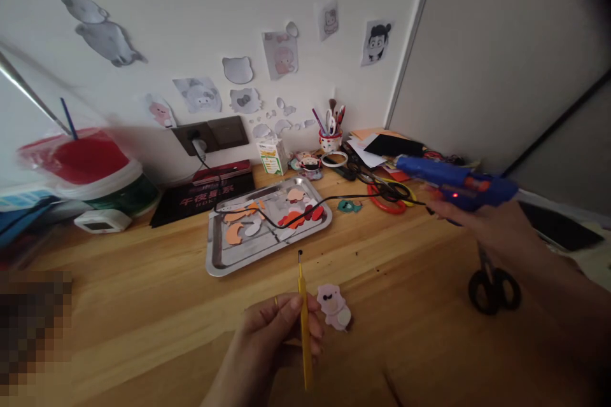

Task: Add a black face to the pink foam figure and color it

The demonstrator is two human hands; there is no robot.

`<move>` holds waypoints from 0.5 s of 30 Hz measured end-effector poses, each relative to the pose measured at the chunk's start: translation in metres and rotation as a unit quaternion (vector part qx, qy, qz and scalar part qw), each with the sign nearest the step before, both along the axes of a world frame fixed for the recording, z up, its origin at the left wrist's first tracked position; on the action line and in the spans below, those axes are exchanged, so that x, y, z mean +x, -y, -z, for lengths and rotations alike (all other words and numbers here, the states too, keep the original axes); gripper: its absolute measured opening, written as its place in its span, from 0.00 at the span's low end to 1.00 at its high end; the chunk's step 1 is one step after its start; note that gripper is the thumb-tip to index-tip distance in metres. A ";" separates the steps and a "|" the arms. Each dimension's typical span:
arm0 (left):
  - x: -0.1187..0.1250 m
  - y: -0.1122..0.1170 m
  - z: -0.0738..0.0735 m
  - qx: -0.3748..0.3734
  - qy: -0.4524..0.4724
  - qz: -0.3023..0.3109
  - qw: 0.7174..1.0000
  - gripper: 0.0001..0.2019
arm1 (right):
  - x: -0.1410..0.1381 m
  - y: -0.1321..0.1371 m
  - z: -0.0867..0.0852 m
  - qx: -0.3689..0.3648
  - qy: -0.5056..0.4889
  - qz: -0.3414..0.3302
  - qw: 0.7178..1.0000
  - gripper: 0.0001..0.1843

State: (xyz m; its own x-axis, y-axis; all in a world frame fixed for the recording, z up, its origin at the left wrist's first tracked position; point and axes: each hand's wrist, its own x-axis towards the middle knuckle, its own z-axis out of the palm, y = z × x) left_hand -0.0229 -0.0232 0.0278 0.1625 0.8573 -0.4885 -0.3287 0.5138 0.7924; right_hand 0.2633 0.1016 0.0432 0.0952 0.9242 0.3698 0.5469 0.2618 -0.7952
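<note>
Left hand (270, 338), yellow tool (302, 286); tray (216, 267) apart

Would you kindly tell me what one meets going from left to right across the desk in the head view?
Red-lidded tub → black mat → yellow stick in the left hand → pink cutout figure → blue glue gun in the right hand.

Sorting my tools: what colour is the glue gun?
The glue gun is blue, seen in the head view.
</note>
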 end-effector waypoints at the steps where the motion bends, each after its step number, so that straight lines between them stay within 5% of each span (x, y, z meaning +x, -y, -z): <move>1: 0.001 0.000 0.001 0.000 0.003 0.003 1.000 0.12 | 0.000 -0.003 -0.002 -0.011 -0.010 0.002 1.000 0.17; 8: 0.004 -0.002 0.004 0.011 -0.018 0.006 1.000 0.13 | 0.011 -0.003 -0.010 -0.032 -0.060 -0.039 0.997 0.13; 15: 0.006 0.000 0.005 0.007 0.000 0.044 0.999 0.13 | -0.007 0.023 0.002 -0.114 0.076 -0.197 0.971 0.15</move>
State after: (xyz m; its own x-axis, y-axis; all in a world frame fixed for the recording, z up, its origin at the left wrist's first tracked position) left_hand -0.0169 -0.0233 0.0230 0.2372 0.8466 -0.4764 -0.2837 0.5294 0.7995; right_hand 0.2560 0.0783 0.0411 -0.3226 0.9371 0.1331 0.5560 0.3014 -0.7746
